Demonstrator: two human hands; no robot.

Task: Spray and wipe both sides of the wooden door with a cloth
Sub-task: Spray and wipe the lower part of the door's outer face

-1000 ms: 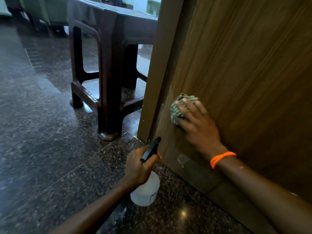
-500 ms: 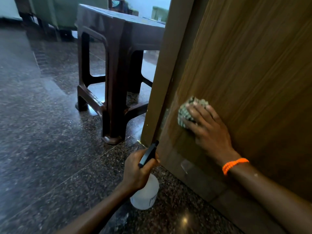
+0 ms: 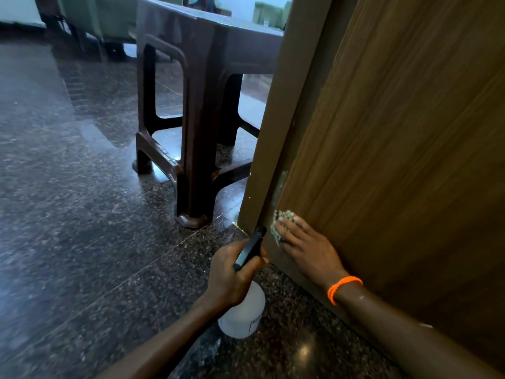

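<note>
Nearest to me, the person's left hand (image 3: 232, 272) is wrapped around the neck of a spray bottle (image 3: 241, 315), fingers curled by the black trigger head (image 3: 250, 248), the white body hanging just above the dark speckled floor (image 3: 82, 242). The nozzle points up toward the door's edge, close to the other hand.

Just beyond, the right hand (image 3: 308, 248) lies flat with fingers spread straight, pressing a bunched green cloth (image 3: 281, 222) against the wooden door (image 3: 396, 160). The cloth sits low on the door face, right at the edge nearest the frame (image 3: 273, 132), a little below a metal plate (image 3: 281, 184) set into that edge. An orange wristband (image 3: 343, 287) circles the wrist.

Further back stands a dark brown plastic desk (image 3: 196, 91), one leg close to the frame, and behind it some green seating (image 3: 101, 17), too dim to make out well.

The trouble I would expect: the cloth is only pinned under flat fingers, not gripped, so a stroke running off the door edge could let it slip into the gap beside the frame or drop to the floor. Fingertips near that gap could be pinched if the door swings. The bottle hangs low, so a careless squeeze would probably wet the polished floor and make it slick. Only this face is being wiped; I cannot see the other side.
</note>
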